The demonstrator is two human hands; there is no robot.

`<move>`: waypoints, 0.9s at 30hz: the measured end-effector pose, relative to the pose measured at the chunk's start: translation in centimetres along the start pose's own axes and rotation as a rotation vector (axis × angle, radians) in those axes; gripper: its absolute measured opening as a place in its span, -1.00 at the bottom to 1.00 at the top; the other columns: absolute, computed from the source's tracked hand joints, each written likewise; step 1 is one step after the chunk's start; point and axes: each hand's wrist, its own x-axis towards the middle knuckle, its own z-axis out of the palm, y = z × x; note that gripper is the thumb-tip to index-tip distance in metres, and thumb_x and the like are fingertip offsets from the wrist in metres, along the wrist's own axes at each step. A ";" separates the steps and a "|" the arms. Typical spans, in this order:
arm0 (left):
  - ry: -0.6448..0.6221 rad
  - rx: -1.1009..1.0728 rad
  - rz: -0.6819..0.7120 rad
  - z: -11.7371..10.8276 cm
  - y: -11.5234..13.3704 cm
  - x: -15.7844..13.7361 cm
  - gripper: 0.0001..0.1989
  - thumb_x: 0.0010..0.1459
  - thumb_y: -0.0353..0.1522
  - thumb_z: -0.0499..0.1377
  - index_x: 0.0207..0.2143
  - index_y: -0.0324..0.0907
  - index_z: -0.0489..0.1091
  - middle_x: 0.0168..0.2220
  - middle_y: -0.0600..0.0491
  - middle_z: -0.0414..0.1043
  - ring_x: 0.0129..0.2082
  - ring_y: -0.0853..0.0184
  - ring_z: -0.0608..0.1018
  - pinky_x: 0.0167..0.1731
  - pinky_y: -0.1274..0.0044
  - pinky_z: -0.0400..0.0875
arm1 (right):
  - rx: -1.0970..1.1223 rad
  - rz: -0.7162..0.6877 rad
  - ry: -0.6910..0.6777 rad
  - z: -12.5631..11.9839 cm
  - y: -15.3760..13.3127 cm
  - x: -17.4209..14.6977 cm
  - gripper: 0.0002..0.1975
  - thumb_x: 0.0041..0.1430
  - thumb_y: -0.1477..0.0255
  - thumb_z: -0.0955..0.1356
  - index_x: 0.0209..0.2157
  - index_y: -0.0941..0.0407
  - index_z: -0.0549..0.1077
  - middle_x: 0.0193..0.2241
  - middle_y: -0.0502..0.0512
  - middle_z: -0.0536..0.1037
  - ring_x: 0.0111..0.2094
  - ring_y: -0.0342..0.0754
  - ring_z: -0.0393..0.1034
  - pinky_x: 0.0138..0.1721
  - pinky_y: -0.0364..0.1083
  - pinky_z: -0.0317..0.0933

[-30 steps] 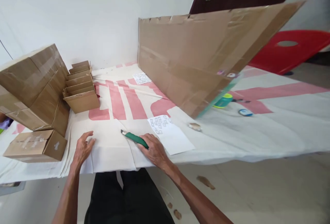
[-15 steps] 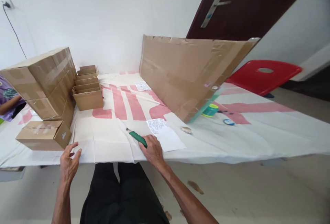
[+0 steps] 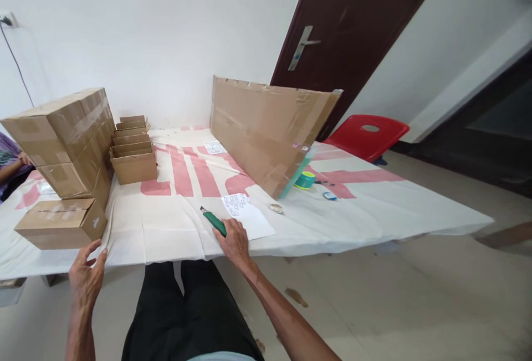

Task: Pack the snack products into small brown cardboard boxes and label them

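My right hand (image 3: 233, 241) is wrapped round a green box cutter (image 3: 214, 221), its tip pointing forward and left over the white cloth. Beside that hand lies a sheet of paper (image 3: 255, 222) with small drawn shapes on it. At the table's front edge my left hand (image 3: 88, 275) has thumb and fingers apart and holds nothing. Just beyond its fingertips rests a small taped carton (image 3: 52, 228), lying in front of a stack of larger cartons (image 3: 62, 139).
Open cardboard boxes (image 3: 135, 168) stand in a row behind. A big cardboard sheet (image 3: 266, 128) leans upright, with a green tape roll (image 3: 305, 180) and a blue-white roll (image 3: 330, 196) nearby. A red chair (image 3: 366, 137) stands beyond the table (image 3: 374, 217). At far left is another person's arm (image 3: 14, 168).
The whole view has shifted, so the table and most things appear farther left. My left hand looks slightly lower and nearer the small carton. The box cutter stays in my right hand.
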 end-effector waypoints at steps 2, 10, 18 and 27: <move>0.010 0.006 0.007 -0.1 0.0 0.0 -0.46 -0.03 0.02 0.24 -0.11 -0.12 0.61 -0.01 -0.09 0.63 -0.26 0.12 0.70 -0.22 0.37 0.64 | 0.028 -0.029 0.023 -0.4 0.2 0.0 -0.73 0.39 0.32 0.30 -0.01 0.13 0.51 -0.12 0.25 0.53 -0.07 0.16 0.33 -0.06 0.06 0.21; 0.013 0.054 0.008 0.2 -0.6 0.0 -0.49 -0.02 0.02 0.23 -0.11 -0.07 0.60 -0.06 -0.04 0.62 -0.31 0.13 0.69 -0.31 0.41 0.60 | -0.048 -0.006 0.076 -1.2 3.6 -2.7 -0.58 0.47 0.25 0.21 0.05 0.23 0.55 0.07 0.43 0.55 0.13 0.24 0.32 0.14 0.17 0.22; -0.004 0.078 0.031 0.2 -1.1 0.1 -0.47 0.00 0.01 0.22 -0.08 -0.08 0.60 -0.03 -0.06 0.62 -0.30 0.12 0.69 -0.37 0.43 0.57 | -0.083 0.020 0.052 -1.0 3.6 -1.6 -0.60 0.46 0.27 0.21 0.06 0.19 0.55 0.10 0.42 0.54 0.15 0.24 0.32 0.14 0.18 0.21; 0.025 -0.003 0.155 0.2 -1.2 -0.9 -0.58 0.06 -0.08 0.23 -0.12 -0.12 0.57 -0.05 -0.12 0.62 -0.13 0.07 0.67 -0.21 0.35 0.65 | -0.099 -0.113 -0.008 -1.3 1.7 -1.3 -0.84 0.33 0.39 0.33 -0.16 0.13 0.54 -0.27 0.20 0.57 -0.19 0.14 0.39 -0.19 0.01 0.19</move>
